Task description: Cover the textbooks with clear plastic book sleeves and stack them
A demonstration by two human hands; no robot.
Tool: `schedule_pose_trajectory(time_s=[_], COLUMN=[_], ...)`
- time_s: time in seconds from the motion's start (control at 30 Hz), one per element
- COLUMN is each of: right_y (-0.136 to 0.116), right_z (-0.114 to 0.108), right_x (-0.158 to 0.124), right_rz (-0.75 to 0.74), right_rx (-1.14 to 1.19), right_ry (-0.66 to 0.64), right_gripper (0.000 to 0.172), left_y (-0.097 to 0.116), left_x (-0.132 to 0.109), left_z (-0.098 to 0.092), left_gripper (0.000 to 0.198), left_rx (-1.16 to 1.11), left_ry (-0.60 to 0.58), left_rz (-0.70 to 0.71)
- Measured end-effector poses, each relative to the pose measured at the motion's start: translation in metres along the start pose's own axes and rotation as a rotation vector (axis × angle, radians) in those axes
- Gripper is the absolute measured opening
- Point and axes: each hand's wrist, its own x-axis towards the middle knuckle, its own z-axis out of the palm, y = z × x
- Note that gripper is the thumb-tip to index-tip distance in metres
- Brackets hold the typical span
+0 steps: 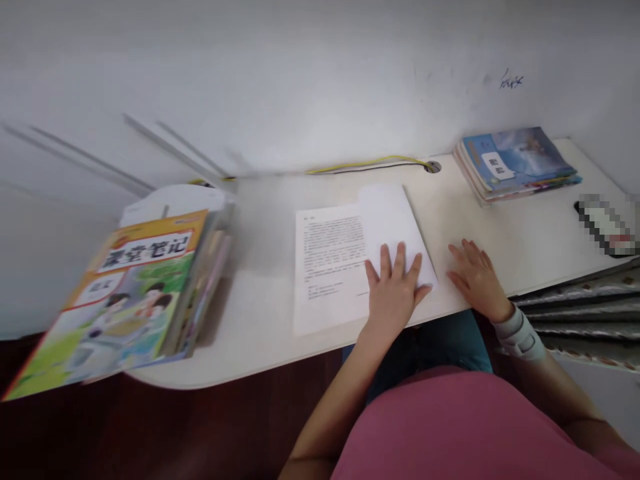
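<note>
A printed sheet (330,250) lies on the white desk in front of me. Over its right part lies a blank white sheet or folded page (390,217); whether the two are joined I cannot tell. My left hand (395,290) rests flat on the lower part of the blank paper, fingers spread, holding nothing. To the right of the paper, my right hand (477,277) is at the desk's front edge, its fingers extended and a little apart, with nothing in it. A pale band circles the right wrist.
Stacked books with a yellow and green cover (135,287) stand at the left of the desk (260,333). Another book stack (517,160) lies at the back right, near a blurred-out phone-like object (607,227). A yellow cable (370,162) runs along the wall into a hole.
</note>
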Motion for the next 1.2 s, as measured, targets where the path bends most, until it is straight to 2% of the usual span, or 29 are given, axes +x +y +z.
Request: schedule_pose_trajectory(time_s=[0.1,0.23,0.47,0.83,1.2], right_y=[0.0,0.002,0.021,0.024,0.029], right_z=[0.007,0.006,-0.003,-0.001,-0.002], right_x=[-0.007,-0.008,-0.01,-0.008,-0.008], right_rz=[0.006,-0.078,-0.216,-0.178,-0.185], right_rx=[-0.112,-0.134,-0.133,-0.049,0.027], right_ry=[-0.082,-0.096,-0.15,-0.156,-0.17], right_gripper=[0.051,0.048,0.062,0.07,0.069], left_y=[0.006,0.011,0.01,0.01,0.039], left_x=[0.005,0.008,0.007,0.009,0.027], left_z=[0.004,0.01,0.015,0.018,0.021], left_gripper=[0.055,0.052,0.053,0.052,0.056], left_rx=[-0.018,-0.04,-0.036,-0.062,-0.041], left_ry=[-0.012,-0.021,-0.011,-0.009,-0.111], left_rz=[0.008,-0.002,0.001,-0.006,0.017])
